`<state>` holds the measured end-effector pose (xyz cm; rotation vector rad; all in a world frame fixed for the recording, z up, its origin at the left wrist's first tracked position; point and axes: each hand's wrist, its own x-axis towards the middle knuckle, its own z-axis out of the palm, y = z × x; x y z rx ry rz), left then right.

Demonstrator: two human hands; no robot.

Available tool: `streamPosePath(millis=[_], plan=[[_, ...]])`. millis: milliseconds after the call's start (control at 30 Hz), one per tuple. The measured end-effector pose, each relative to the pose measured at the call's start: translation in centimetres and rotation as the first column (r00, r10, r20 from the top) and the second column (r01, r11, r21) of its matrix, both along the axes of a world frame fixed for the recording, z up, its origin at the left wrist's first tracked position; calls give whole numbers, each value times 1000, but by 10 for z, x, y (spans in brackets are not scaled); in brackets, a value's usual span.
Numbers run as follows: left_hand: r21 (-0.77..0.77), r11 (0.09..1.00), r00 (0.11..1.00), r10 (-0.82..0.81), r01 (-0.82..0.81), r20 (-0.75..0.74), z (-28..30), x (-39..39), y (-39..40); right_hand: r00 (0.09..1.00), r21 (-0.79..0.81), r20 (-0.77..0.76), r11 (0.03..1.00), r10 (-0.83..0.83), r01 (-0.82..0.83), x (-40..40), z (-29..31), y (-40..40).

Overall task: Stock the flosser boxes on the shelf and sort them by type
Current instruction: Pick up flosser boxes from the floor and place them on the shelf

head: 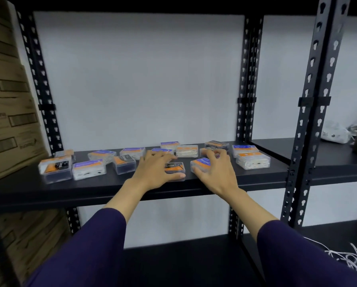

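Note:
Several small clear flosser boxes lie scattered on a black shelf [111, 189]. Some carry blue-and-orange labels over white flossers, others black-and-orange labels over dark flossers. My left hand [155, 168] grips a dark charcoal box [174, 167] near the shelf's front, thumb along its front side, fingers over the back. My right hand [215, 168] grips a blue-labelled "Round" box [201, 163] beside it, fingers curled over its far edge. Further boxes sit left [55, 169] and right [253, 160] of the hands.
Black perforated uprights [247, 79] [314, 100] frame the bay. Stacked cardboard cartons [8, 121] stand at the left. The neighbouring shelf on the right holds a white bag [335, 133]. White cords [351, 257] lie on a lower shelf at the right.

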<state>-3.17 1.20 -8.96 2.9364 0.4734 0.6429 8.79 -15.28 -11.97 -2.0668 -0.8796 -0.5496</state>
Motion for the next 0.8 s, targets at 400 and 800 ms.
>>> streamPosePath(millis=[400, 800], plan=[[-10, 998, 992, -60, 59, -115, -14, 6, 0, 998, -501, -16, 864, -59, 43, 6, 11, 8], [-265, 964, 940, 69, 23, 334, -77, -66, -78, 980, -252, -195, 964, 41, -90, -72, -49, -52]])
